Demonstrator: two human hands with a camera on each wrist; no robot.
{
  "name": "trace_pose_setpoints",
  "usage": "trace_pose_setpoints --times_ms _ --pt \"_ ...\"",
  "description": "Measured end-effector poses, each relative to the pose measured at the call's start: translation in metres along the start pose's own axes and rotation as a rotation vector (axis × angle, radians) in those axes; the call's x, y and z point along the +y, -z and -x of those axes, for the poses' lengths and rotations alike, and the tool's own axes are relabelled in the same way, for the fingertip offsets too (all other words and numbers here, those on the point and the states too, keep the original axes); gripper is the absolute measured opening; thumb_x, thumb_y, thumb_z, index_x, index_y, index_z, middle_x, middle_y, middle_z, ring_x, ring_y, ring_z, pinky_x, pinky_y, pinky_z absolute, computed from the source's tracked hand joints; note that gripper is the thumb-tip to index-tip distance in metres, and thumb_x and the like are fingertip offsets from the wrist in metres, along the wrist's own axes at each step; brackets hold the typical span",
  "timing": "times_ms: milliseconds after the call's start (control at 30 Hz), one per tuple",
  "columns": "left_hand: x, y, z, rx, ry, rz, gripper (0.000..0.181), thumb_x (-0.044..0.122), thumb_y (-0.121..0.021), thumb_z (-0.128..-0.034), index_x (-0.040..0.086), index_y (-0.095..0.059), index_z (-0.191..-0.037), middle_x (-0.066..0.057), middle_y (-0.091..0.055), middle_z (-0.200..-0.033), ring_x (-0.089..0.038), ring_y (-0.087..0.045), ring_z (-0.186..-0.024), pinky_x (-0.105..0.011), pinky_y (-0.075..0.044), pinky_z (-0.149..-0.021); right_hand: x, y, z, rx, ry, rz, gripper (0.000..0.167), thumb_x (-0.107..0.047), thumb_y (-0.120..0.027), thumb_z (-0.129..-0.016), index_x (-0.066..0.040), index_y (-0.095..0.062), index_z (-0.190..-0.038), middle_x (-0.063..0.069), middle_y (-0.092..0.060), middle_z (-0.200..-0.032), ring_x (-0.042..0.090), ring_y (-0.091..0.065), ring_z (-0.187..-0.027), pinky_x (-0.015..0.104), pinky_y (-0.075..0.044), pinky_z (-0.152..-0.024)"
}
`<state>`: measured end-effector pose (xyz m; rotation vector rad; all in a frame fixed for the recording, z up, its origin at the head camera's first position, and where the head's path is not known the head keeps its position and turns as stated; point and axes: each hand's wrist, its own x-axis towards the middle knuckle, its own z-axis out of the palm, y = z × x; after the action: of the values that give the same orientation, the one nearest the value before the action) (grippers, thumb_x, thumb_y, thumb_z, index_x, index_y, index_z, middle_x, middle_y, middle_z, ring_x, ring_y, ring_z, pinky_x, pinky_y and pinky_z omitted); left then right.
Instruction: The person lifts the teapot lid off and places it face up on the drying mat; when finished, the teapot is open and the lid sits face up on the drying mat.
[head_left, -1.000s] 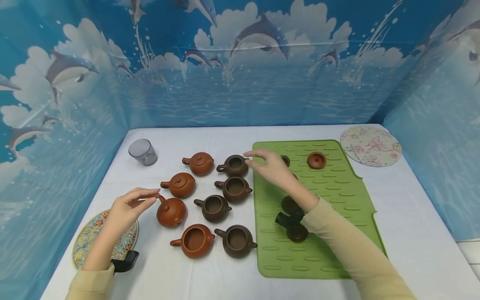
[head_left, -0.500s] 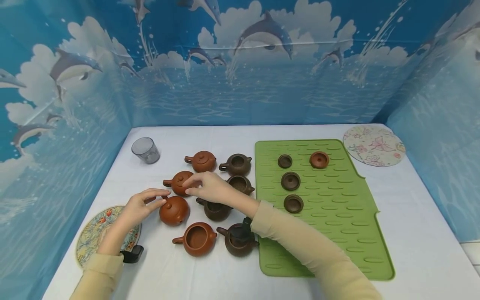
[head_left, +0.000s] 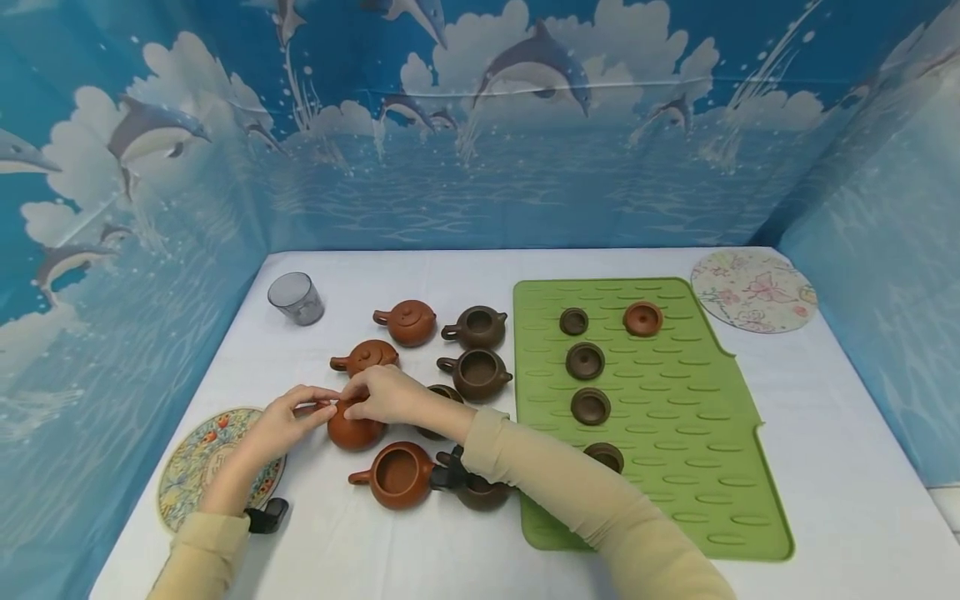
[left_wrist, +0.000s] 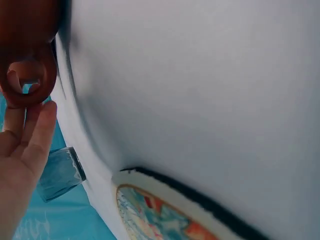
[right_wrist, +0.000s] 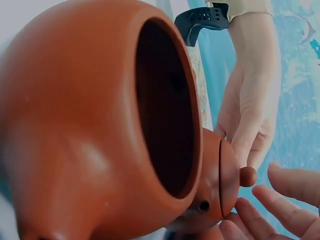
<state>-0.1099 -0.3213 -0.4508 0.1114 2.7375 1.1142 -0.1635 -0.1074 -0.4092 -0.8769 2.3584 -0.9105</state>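
My left hand [head_left: 291, 421] holds a lidded reddish-brown clay teapot [head_left: 354, 433] by its handle [left_wrist: 47, 80]; its fingers show behind and through the loop in the left wrist view. Above this teapot's lid [right_wrist: 229, 180] is my right hand [head_left: 390, 395]. Its thumb and forefinger stand apart on either side of the knob [right_wrist: 248, 176], with other fingertips near the lid's edge. In front, a lidless reddish teapot [head_left: 401, 477] sits large in the right wrist view. Two more lidded reddish teapots, one nearer [head_left: 367, 356] and one farther [head_left: 408, 323], stand behind.
Several lidless dark teapots [head_left: 480, 375] stand right of the reddish ones, partly under my right arm. A green mat [head_left: 690, 467] bears several dark lids [head_left: 585, 361] and one reddish lid [head_left: 642, 318]. A glass [head_left: 297, 298], a patterned round mat [head_left: 187, 467] and a floral one [head_left: 753, 292] lie outward.
My right hand has come left from over the green mat, past the middle reddish teapot, to the lid of the teapot at my left hand. The left hand stays at the handle.
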Motion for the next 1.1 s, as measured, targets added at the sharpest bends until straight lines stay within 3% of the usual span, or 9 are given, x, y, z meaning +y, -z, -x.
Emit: trace_pose_setpoints --times_ms 267,500,767,933,1100 --pt "0.002 -0.006 0.004 0.024 0.019 -0.028 0.034 0.026 -0.062 -0.0985 0.002 -0.065 -0.123 -0.009 -0.063 -0.107 -0.023 -0.06 -0.104 -0.047 -0.052 -0.099 0.001 -0.002 -0.002 0.035 0.033 0.044 0.019 -0.022 -0.076 -0.088 -0.018 -0.077 -0.107 -0.006 -0.072 -0.111 0.006 -0.063 -0.105 0.014 -0.049 -0.086" --pt "-0.002 -0.003 0.004 0.033 -0.008 -0.006 0.03 0.024 -0.06 -0.0997 0.005 -0.067 -0.121 -0.017 -0.067 -0.121 -0.04 -0.058 -0.12 -0.056 -0.048 -0.1 0.003 -0.003 -0.003 0.066 0.066 0.083 0.018 -0.025 -0.078 -0.086 -0.019 -0.077 -0.103 -0.006 -0.073 -0.106 0.006 -0.064 -0.101 0.013 -0.048 -0.083" --pt "-0.003 -0.001 0.001 0.002 0.016 0.034 0.03 0.027 -0.061 -0.0991 0.007 -0.07 -0.12 -0.016 -0.067 -0.124 -0.041 -0.056 -0.124 -0.057 -0.047 -0.1 0.003 -0.002 -0.004 0.077 0.093 0.139 0.015 -0.027 -0.077 -0.086 -0.02 -0.077 -0.099 -0.007 -0.071 -0.103 0.006 -0.063 -0.1 0.013 -0.049 -0.082" --pt "-0.005 -0.001 0.002 -0.007 0.059 0.039 0.032 0.029 -0.061 -0.099 0.007 -0.069 -0.12 -0.017 -0.066 -0.126 -0.042 -0.054 -0.126 -0.059 -0.045 -0.102 0.008 -0.001 -0.004 0.075 0.068 0.056 0.014 -0.028 -0.076 -0.086 -0.021 -0.077 -0.098 -0.008 -0.072 -0.102 0.005 -0.063 -0.099 0.014 -0.048 -0.084" --pt "-0.005 -0.004 0.007 0.007 0.086 0.016 0.029 0.027 -0.062 -0.0984 0.007 -0.071 -0.116 -0.017 -0.068 -0.122 -0.042 -0.055 -0.124 -0.058 -0.047 -0.099 0.015 -0.002 -0.002 0.056 -0.007 -0.113 0.017 -0.031 -0.073 -0.09 -0.021 -0.076 -0.104 -0.009 -0.072 -0.105 0.005 -0.063 -0.1 0.017 -0.048 -0.085"
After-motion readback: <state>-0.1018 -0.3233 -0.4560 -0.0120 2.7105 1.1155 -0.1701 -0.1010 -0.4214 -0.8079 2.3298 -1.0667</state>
